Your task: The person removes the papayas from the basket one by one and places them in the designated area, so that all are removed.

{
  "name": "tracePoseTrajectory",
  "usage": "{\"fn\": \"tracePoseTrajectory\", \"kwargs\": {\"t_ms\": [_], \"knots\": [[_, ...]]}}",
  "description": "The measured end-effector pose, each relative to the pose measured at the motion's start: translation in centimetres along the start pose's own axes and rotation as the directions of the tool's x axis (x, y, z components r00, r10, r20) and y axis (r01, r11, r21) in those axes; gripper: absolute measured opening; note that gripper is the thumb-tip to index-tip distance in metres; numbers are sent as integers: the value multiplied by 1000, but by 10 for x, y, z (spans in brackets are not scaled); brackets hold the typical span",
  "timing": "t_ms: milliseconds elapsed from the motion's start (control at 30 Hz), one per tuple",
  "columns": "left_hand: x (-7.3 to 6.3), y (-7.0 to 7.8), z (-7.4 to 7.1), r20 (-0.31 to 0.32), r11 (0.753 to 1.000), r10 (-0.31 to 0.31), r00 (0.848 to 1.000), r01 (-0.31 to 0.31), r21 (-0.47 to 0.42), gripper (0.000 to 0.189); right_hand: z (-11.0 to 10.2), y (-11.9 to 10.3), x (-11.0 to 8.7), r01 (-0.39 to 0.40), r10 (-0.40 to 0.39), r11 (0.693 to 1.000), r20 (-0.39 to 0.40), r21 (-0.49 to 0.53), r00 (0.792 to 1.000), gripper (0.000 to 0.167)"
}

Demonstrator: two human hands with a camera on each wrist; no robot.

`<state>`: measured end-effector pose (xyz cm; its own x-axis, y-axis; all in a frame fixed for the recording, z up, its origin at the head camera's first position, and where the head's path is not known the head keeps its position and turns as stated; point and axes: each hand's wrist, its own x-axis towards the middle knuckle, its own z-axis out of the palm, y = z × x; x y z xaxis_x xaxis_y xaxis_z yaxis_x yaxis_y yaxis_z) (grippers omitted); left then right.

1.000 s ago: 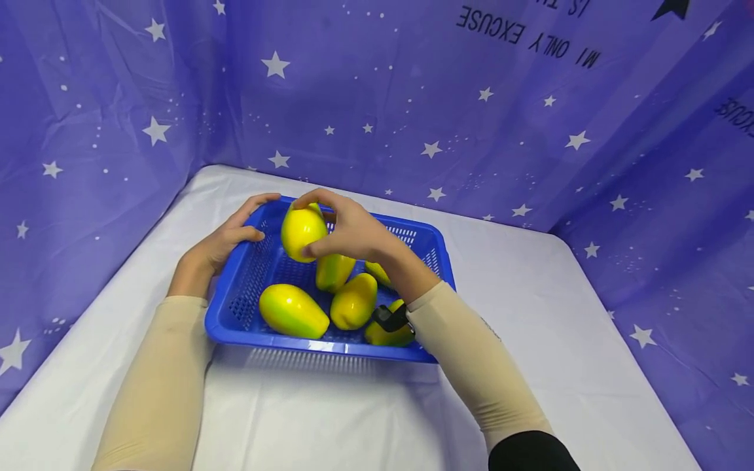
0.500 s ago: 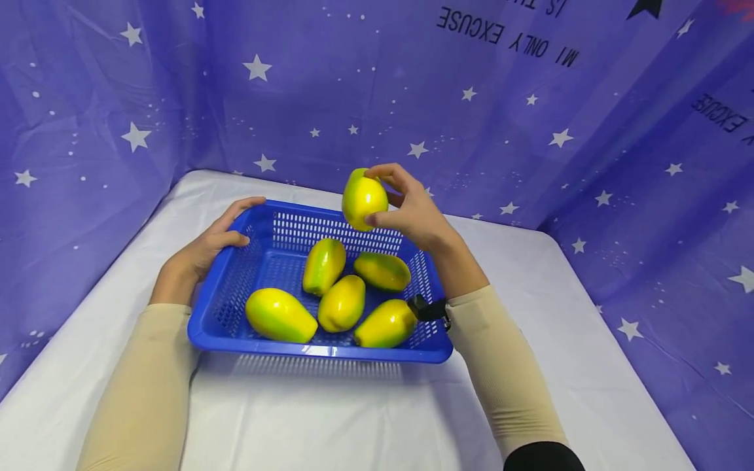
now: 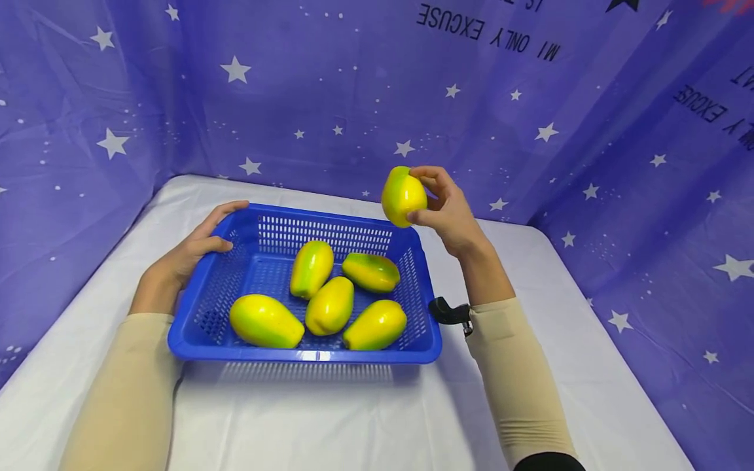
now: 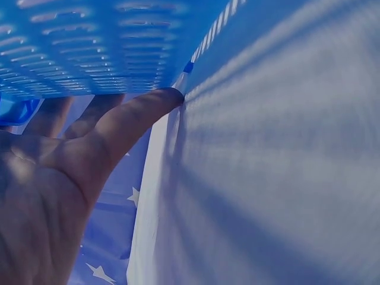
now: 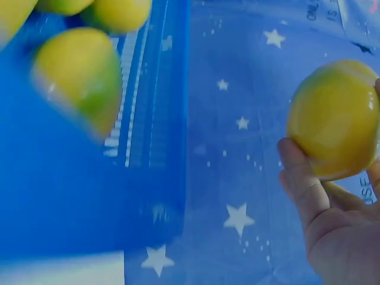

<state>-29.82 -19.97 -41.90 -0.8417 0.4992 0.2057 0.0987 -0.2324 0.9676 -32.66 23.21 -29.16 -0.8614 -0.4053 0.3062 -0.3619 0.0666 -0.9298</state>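
A glossy yellow-green mango [image 3: 404,197] is held up by my right hand [image 3: 456,216], thumb on the near side and fingers at its top. It hangs in the air at the back right corner of the blue basket [image 3: 306,355]; the right wrist view shows the same mango [image 5: 333,122] apart from the basket wall. My left hand [image 3: 179,261] grips the basket's left rim, its thumb over the edge. From the left wrist camera, the left hand [image 4: 65,160] lies against the slotted wall, some fingers partly hidden. Several more mangoes [image 3: 330,306] lie loose inside the basket.
The basket stands on a white cloth-covered table [image 3: 294,425], with table surface to its right and in front. A purple star-patterned curtain [image 3: 330,85] encloses the back and both sides. A black wrist mount [image 3: 450,311] sits beside the basket's right rim.
My right hand has carried the mango from above the basket's left part rightward to its back right corner, uncovering the mangoes below. The left hand keeps its grip; the whole view has shifted slightly.
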Motion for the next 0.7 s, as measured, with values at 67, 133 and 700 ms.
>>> {"fn": "tracePoseTrajectory", "kwargs": {"t_ms": [67, 133, 700], "knots": [[0, 0, 0, 5, 1000, 12, 1000, -12, -14, 70, -6, 1, -2, 7, -7, 1000, -13, 5, 1000, 66], [0, 0, 0, 5, 1000, 12, 1000, -12, -17, 70, -12, 2, -6, 8, -8, 1000, -33, -1, 999, 66], [0, 1, 1, -15, 999, -37, 999, 36, -37, 72, -49, 41, -31, -14, 18, 999, -124, 37, 992, 67]]}}
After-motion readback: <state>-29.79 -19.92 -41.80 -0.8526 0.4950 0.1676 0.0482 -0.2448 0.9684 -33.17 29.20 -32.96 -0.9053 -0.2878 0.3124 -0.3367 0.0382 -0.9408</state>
